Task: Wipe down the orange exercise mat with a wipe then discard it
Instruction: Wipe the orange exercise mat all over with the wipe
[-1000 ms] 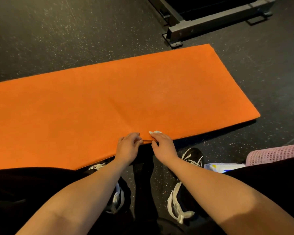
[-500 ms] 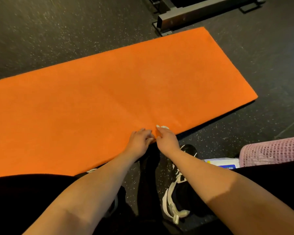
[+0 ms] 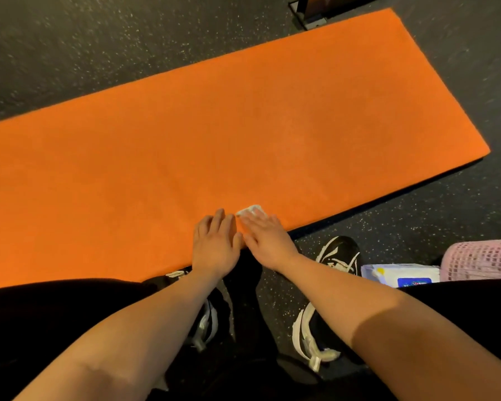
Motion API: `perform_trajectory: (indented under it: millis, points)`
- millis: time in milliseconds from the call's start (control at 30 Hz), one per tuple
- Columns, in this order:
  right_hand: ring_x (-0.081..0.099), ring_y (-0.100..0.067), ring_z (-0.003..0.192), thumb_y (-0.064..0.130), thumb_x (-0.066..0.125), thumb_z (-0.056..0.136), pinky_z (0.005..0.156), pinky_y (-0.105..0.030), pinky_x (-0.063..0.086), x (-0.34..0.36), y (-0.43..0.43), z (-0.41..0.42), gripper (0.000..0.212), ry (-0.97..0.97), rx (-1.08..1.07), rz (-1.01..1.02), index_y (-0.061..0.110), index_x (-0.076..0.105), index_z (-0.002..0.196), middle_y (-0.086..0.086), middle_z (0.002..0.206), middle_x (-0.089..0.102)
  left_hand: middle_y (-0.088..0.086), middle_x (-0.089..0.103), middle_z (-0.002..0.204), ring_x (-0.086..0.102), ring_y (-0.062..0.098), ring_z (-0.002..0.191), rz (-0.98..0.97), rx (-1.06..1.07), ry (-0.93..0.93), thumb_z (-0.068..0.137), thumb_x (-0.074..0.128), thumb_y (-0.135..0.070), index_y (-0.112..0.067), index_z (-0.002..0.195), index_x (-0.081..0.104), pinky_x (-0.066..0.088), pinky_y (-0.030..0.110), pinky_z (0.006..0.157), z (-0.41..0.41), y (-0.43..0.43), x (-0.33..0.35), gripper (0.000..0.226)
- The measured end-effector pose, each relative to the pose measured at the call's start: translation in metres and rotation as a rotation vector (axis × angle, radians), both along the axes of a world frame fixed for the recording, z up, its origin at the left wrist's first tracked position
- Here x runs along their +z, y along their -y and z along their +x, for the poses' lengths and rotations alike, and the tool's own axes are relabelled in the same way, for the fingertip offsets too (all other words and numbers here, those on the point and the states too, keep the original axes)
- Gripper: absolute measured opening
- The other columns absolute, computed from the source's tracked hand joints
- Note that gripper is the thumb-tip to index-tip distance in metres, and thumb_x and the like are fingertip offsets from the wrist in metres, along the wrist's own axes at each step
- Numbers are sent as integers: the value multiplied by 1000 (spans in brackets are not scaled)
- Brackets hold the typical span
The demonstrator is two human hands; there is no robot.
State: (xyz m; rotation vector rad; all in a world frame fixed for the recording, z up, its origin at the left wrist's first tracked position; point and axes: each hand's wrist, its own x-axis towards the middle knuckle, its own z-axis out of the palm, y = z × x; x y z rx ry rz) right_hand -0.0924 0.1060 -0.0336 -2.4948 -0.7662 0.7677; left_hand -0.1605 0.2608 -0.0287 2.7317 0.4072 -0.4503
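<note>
Both hands lie flat at the near edge of the flat orange foam exercise mat (image 3: 229, 134): left hand (image 3: 214, 244) bare, right hand (image 3: 265, 241) apparently pressing the small white wipe (image 3: 250, 211) down.

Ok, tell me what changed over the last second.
The left hand and right hand uncurled and slid forward from the near edge of the orange mat, now flat on it, the right pressing the wipe. The mat and wipes pack stayed put.
</note>
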Motion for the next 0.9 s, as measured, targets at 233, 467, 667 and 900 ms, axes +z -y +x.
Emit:
perform_trajectory:
  millis: [233,467,667,900]
  points:
    - [-5,-19,156,30,28,109,127,-43,2,-6,12,18,57,-24,-354,-124,17,13,163,2,170,6,-1,9,168,6,26,151,-12,-49,-99,100,31,-58,-28,158,22,8,45,123,3,-3,0,66]
    - [8,-9,155,27,30,110,125,-30,0,3,-17,-26,49,-30,-91,74,20,31,159,7,167,22,1,12,168,8,25,153,-80,-3,-52,107,29,-40,-23,160,21,9,43,124,-3,-1,3,57]
    - [-2,-14,156,30,26,110,127,-46,3,0,2,-6,54,58,-213,-119,22,17,162,8,170,8,1,6,169,1,24,155,-65,-19,-103,107,29,-41,-24,159,21,5,46,125,-2,2,10,55]
    - [9,-14,156,26,32,110,127,-35,10,12,-20,-24,49,10,-63,2,19,33,158,5,168,20,3,1,169,-5,26,155,-104,-3,-170,107,26,-44,-27,160,16,1,48,124,-1,9,13,56]
